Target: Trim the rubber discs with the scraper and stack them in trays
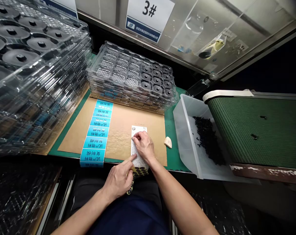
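Note:
A white printed label lies on the brown cardboard in front of me. Over its upper part is my right hand, thumb and index pinched together at the left edge; whatever is between the fingertips is too small to make out. My left hand stretches its index finger onto the label's lower left. Its other fingers curl against a yellow strip of round black stickers, which hangs over the table edge under the label. Left of the hands lies a strip of blue labels with printed characters.
Clear plastic trays with black round parts are stacked at the back; a taller tray stack stands left. On the right are an off-white piece, a translucent bin with small black parts, and a green conveyor belt.

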`<state>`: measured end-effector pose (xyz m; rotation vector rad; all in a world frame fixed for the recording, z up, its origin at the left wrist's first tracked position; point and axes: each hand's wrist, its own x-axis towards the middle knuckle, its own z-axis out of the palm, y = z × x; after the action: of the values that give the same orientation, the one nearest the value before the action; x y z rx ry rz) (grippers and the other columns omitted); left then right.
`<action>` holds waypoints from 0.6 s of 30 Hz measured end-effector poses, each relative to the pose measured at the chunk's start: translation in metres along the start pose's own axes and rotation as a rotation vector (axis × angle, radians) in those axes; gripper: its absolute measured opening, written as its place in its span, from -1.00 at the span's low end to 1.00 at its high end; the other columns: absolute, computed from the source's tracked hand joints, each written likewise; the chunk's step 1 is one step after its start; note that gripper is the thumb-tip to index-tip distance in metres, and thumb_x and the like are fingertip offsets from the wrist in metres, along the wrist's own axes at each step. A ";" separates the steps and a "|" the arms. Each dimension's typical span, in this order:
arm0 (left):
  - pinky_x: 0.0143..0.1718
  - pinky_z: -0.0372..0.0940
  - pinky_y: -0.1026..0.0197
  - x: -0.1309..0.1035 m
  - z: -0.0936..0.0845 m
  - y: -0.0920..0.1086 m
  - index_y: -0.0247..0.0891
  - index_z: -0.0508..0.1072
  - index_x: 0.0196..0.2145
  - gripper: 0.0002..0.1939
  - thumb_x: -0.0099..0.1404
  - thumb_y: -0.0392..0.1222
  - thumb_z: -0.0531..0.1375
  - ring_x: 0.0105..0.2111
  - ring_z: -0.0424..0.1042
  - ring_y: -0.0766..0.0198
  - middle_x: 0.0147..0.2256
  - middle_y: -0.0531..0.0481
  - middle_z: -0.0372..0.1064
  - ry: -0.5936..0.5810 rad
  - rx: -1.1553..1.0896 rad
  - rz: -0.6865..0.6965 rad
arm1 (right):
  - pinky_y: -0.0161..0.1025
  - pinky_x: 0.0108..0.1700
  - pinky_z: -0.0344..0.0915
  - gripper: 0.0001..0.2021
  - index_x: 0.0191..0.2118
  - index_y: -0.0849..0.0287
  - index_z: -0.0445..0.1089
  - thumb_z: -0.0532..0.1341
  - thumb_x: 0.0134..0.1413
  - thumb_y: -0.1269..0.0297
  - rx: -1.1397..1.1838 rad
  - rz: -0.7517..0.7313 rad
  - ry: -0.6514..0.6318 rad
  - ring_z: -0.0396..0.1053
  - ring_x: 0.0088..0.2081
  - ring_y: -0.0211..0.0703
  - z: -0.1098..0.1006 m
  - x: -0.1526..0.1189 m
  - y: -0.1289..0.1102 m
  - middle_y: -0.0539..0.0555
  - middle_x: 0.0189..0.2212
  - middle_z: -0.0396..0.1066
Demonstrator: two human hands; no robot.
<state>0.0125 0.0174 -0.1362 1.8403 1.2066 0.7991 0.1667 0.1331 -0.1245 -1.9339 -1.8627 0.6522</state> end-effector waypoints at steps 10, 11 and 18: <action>0.20 0.38 -0.05 0.000 0.004 0.006 -0.15 0.49 -0.27 -0.82 0.29 -0.35 0.12 0.16 0.51 -0.04 0.29 -0.15 0.38 0.041 -0.239 -0.129 | -0.23 -0.20 0.17 -0.87 -0.10 0.00 0.43 0.27 0.29 0.14 -0.060 0.071 0.022 0.42 -0.23 -0.08 0.000 0.007 -0.002 -0.02 -0.31 0.50; 0.21 0.37 -0.05 0.001 0.004 0.006 -0.15 0.51 -0.27 -0.83 0.28 -0.33 0.13 0.17 0.50 -0.05 0.28 -0.15 0.40 0.048 -0.279 -0.157 | -0.22 -0.20 0.17 -0.87 -0.11 0.01 0.43 0.26 0.30 0.13 -0.066 0.074 0.028 0.42 -0.23 -0.08 0.001 0.009 -0.002 -0.01 -0.30 0.50; 0.03 0.47 0.00 0.014 0.006 -0.003 -0.17 0.59 -0.09 -0.75 0.32 -0.14 0.20 -0.01 0.61 -0.03 -0.01 -0.13 0.63 0.184 -0.481 -0.398 | -0.15 -0.15 0.19 -0.84 -0.12 0.03 0.43 0.21 0.34 0.10 -0.069 0.114 0.052 0.41 -0.19 0.00 0.000 0.050 -0.007 0.08 -0.23 0.53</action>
<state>0.0214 0.0296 -0.1403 1.1142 1.3020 0.9415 0.1620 0.1831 -0.1242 -2.0932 -1.7759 0.5721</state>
